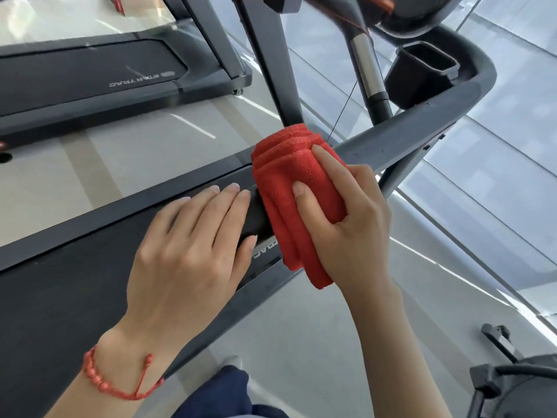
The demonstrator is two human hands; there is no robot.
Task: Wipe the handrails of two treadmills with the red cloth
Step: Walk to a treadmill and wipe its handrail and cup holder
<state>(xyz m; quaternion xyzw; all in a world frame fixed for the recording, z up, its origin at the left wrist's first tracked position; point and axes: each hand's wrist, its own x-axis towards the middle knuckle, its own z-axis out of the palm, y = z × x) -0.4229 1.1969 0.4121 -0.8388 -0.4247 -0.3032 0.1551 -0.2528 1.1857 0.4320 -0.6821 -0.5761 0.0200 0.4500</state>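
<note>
On the handrail (401, 140), my right hand (352, 218) grips the folded red cloth (289, 176). My left hand (193, 236) rests beside it, fingers relaxed.

We note the red cloth (301, 188), folded in thick layers, draped over the dark grey handrail (401, 137) of the near treadmill (60, 297). A second treadmill (90, 76) stands beyond, its black belt lying flat.

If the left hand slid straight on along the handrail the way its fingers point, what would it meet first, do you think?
Most likely the red cloth, wrapped over the handrail just ahead of the left hand and held there by the right hand.
</note>
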